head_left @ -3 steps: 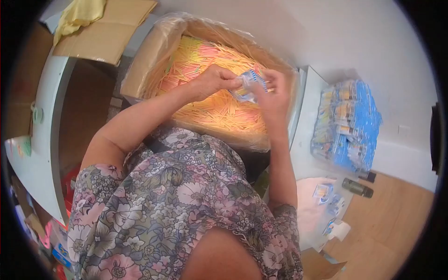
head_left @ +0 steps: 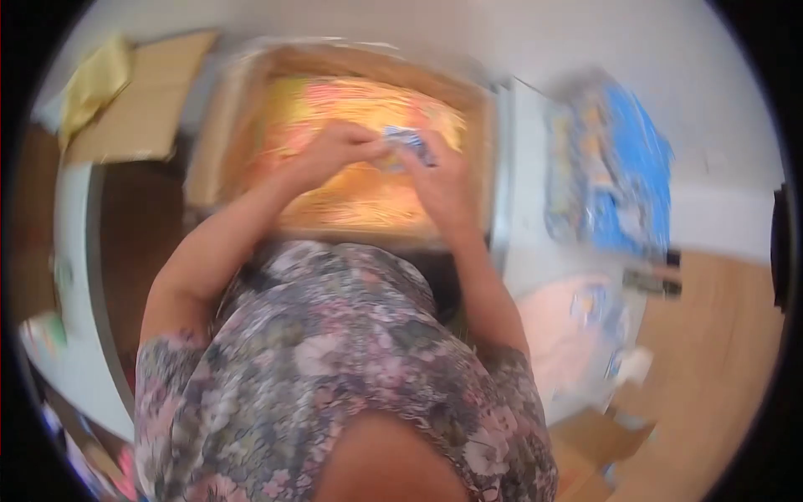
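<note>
A small clear plastic packet (head_left: 404, 139) with blue-and-white edging is held up between my two hands. My left hand (head_left: 343, 149) pinches its near-left side between thumb and fingers. On the other side, my right hand (head_left: 441, 177) has its fingers closed round the packet's right part. Both hands hover over a cardboard box (head_left: 217, 146) lined with clear film. Inside the box lies a thick layer of thin sticks (head_left: 360, 205) in yellow, orange and pink. Motion blur hides the packet's contents.
A stack of blue-topped packets (head_left: 631, 167) stands on the white table (head_left: 527, 201) to the right. Nearer are a pink sheet (head_left: 569, 335) and a dark green cylinder (head_left: 652, 280). At the left, a cardboard flap (head_left: 146, 100) with a yellow cloth (head_left: 96, 84) rests on a white surface.
The whole view has swung and blurred, so the box and hands appear farther left. Both hands still hold the packet, now less spread out between them.
</note>
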Tool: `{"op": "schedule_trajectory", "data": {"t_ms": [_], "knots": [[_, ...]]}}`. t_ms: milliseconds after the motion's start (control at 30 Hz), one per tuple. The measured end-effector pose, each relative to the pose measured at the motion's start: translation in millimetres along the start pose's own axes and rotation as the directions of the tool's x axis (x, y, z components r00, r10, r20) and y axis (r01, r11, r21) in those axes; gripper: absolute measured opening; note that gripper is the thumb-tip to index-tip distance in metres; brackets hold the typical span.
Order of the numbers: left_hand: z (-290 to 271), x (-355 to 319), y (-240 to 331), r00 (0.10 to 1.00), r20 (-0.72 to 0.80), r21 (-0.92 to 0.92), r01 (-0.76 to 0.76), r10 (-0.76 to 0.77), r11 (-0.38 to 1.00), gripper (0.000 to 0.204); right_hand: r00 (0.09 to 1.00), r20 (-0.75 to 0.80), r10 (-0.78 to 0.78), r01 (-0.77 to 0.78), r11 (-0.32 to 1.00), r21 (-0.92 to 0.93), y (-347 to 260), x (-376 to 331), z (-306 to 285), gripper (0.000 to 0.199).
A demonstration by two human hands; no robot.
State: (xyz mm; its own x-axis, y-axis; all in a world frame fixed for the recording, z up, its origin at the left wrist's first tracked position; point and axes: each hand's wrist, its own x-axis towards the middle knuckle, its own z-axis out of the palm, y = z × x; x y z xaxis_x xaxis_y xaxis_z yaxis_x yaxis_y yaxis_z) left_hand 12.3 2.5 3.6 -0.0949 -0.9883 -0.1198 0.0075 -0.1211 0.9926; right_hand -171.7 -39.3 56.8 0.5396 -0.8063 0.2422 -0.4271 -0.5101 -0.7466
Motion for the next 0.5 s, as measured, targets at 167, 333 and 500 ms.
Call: {"op": "schedule_trajectory", "data": {"t_ms": [167,333,500], "knots": [[20,-7,14,0.996,-0.089,0.055,0.002,0.003,0.998,0.025,0.964,-0.055,0.259,-0.240,0.943,0.232,44,-69,-132,0.021],[11,-4,4,0.994,-0.106,-0.067,0.011,-0.018,0.998,0.029,0.744,-0.505,0.438,-0.487,0.872,0.039,83,-167,-273,0.027],[20,-5,8,0.991,-0.116,0.144,0.080,-0.063,0.986,0.026,0.751,-0.569,0.336,-0.612,0.678,-0.407,158,-227,-349,0.031]]}}
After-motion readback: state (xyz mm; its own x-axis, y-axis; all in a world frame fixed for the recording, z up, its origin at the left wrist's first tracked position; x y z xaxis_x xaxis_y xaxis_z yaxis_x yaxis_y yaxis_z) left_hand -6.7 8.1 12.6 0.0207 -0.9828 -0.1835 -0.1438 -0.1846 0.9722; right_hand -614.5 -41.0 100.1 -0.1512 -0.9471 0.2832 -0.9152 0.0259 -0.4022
